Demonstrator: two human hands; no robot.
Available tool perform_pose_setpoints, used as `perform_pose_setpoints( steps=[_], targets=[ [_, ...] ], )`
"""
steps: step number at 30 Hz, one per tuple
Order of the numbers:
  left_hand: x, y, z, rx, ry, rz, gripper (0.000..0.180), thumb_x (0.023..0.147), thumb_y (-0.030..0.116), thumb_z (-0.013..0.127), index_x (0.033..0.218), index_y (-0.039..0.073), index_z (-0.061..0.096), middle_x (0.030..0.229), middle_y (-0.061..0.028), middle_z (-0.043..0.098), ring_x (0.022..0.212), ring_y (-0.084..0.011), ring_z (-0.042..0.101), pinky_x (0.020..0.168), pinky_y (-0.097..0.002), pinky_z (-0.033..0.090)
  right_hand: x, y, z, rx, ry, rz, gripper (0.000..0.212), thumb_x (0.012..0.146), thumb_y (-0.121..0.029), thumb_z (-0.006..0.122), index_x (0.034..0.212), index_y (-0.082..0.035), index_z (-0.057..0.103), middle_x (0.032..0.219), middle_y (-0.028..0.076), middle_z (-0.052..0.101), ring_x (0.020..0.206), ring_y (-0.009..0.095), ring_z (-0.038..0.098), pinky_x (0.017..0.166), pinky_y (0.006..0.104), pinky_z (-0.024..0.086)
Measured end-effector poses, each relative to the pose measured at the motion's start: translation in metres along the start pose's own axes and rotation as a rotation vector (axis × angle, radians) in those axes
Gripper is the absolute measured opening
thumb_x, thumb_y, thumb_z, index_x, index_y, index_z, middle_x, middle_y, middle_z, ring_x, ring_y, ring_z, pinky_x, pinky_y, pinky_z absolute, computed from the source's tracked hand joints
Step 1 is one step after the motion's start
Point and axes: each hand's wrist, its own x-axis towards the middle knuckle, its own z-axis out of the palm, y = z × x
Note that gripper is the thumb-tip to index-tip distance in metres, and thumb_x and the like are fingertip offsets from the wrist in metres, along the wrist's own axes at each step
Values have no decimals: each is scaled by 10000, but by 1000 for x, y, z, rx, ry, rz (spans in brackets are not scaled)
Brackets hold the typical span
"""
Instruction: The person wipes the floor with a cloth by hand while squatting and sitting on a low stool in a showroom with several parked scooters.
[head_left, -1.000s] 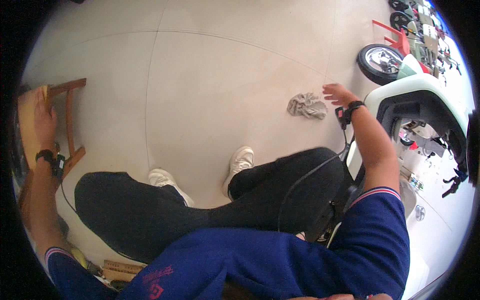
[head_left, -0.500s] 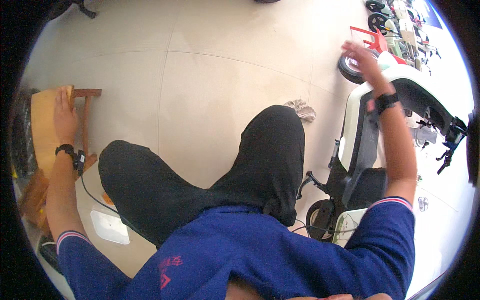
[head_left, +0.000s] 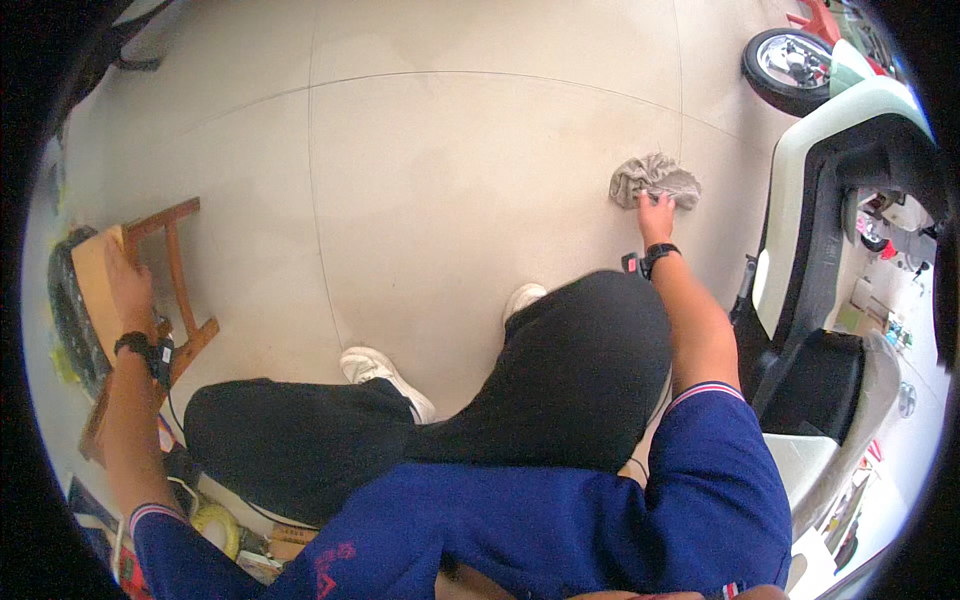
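Now, at the far left, a wooden chair [head_left: 92,268] with a tan seat stands on the pale floor [head_left: 480,180], and the left hand [head_left: 130,290] lies on that seat along its right edge, fingertips close to the far right corner. Its fingers are nearly straight and laid flat, with no clear grip showing; it was on the same seat half a second ago, so this side has hardly changed and seems to serve as a prop.

Further right come the black trousers [head_left: 300,425] and two white shoes [head_left: 385,380]. The right knee, which partly hid the grey cloth [head_left: 650,172] half a second ago, no longer covers it: the cloth lies crumpled on the floor in full view, well in from any floor edge that shows, a seam running toward its far right side.

The main change is the right hand [head_left: 656,218]. It was raised and apart from the cloth; it has come down to the cloth's near edge, fingers partly bent and touching it. Whether they have pinched the fabric I cannot tell. I judge that the reach is over and handling of the cloth is just beginning.

At the right, just past that forearm, stands a white-and-black scooter [head_left: 783,230], untouched by the hand.
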Motion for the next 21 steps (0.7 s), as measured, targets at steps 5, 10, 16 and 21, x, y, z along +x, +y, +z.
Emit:
perform_pose_setpoints(
  steps=[5,10,16,21],
  targets=[
    [15,-18,22,68,-72,-161,915,809,200,728,1524,-85,232,1540,-315,330,1451,-425,310,1204,-446,274,56,-36,30,92,60,190,788,943,-538,506,1456,56,432,1537,237,410,1437,436,333,1175,532,265],
    [14,9,15,-46,-55,-283,900,781,247,766,1462,-125,310,1438,-352,446,1351,-470,432,1138,-456,362,-6,-155,56,-108,83,-652,646,972,-294,550,1492,43,369,1575,254,339,1480,408,277,1241,531,135],
    [28,94,-2,-251,-292,-349,732,776,157,759,1377,-95,425,1234,-291,626,1143,-427,613,984,-453,466,-124,-187,57,-166,-313,-1226,599,1007,-285,492,1561,-116,339,1648,73,273,1534,329,192,1243,481,202],
    [7,1,-2,-81,-201,-194,676,814,148,681,1397,-77,425,1292,-286,591,1186,-420,583,999,-461,462,-76,-159,42,21,-209,-1072,498,1001,-79,413,1499,-84,422,1596,115,369,1489,294,314,1229,431,262]
  ],
)
